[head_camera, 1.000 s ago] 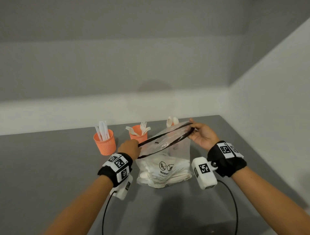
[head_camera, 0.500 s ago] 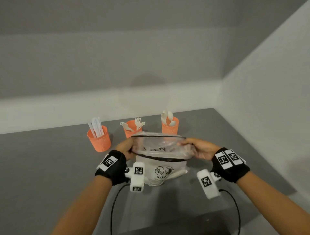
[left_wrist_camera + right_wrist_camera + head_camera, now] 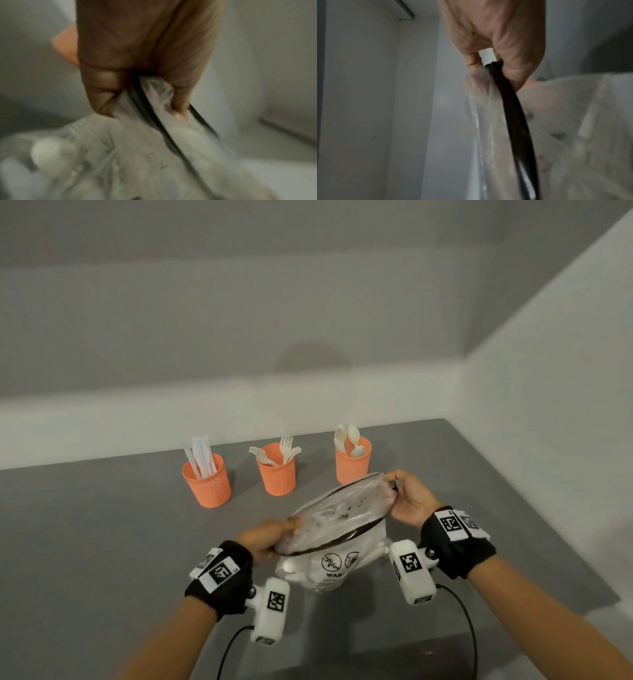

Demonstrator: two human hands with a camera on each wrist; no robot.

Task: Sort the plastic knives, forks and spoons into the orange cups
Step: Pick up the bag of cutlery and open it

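Observation:
A clear plastic bag (image 3: 337,563) with a black zip rim holds white cutlery and stands on the grey table in front of me. My left hand (image 3: 270,537) pinches the rim's near-left end (image 3: 154,97). My right hand (image 3: 407,498) pinches its far-right end (image 3: 494,67). The bag's mouth is spread wide between them. Behind stand three orange mesh cups: the left cup (image 3: 207,482) with knives, the middle cup (image 3: 276,470) with forks, the right cup (image 3: 352,460) with spoons.
The grey table (image 3: 102,542) meets a pale wall at the back and another wall (image 3: 548,422) on the right. Black cables (image 3: 466,625) trail from the wrist cameras toward the table's near edge.
The bag's mouth went from a narrow slit to a wide oval. My left hand drew nearer to me and my right hand moved farther back, so the rim now runs diagonally.

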